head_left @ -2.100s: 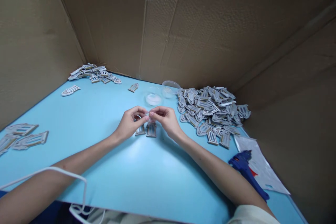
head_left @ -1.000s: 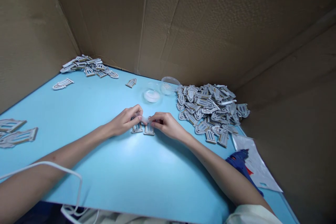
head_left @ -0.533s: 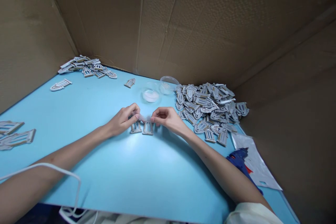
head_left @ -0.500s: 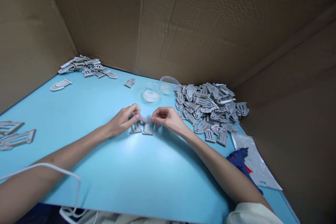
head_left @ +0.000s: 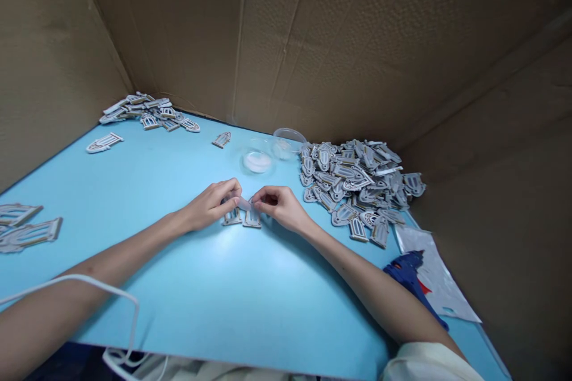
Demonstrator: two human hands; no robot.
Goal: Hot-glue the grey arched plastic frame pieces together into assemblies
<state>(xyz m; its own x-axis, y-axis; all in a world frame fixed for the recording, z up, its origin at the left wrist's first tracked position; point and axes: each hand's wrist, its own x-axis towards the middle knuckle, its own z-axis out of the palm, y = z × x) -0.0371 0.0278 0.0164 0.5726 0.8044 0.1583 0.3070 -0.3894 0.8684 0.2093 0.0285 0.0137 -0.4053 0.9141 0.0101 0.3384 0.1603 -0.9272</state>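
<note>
Left hand (head_left: 208,206) and right hand (head_left: 279,207), at lower centre of a pale blue tabletop (head_left: 223,292), fingertips pinched on opposite ends of one translucent strip (head_left: 243,203). Hands apart, both grips closed on the strip, strip held just above the table. Directly below it, two arched grey cut-outs side by side, flat on the table and nearly touching: left cut-out (head_left: 232,218) under the left hand's fingers, right cut-out (head_left: 252,219) under the right hand's fingers.

Right of the hands, one large heap of similar cut-outs (head_left: 353,187), too many to count. Upper left, one smaller heap (head_left: 149,114) against the cardboard wall (head_left: 313,41). Singly on the table: one cut-out (head_left: 105,142) below that heap, one (head_left: 221,140) at upper centre. At the left edge, two larger cut-outs (head_left: 16,213) (head_left: 31,233), cropped by the frame.

Upper centre: two clear plastic dishes (head_left: 257,162) (head_left: 286,143), the nearer with white contents. Lower right: one blue glue gun (head_left: 409,277) beside a white plastic sheet (head_left: 440,280). Lower left: one white cord (head_left: 107,281) over the left forearm.
</note>
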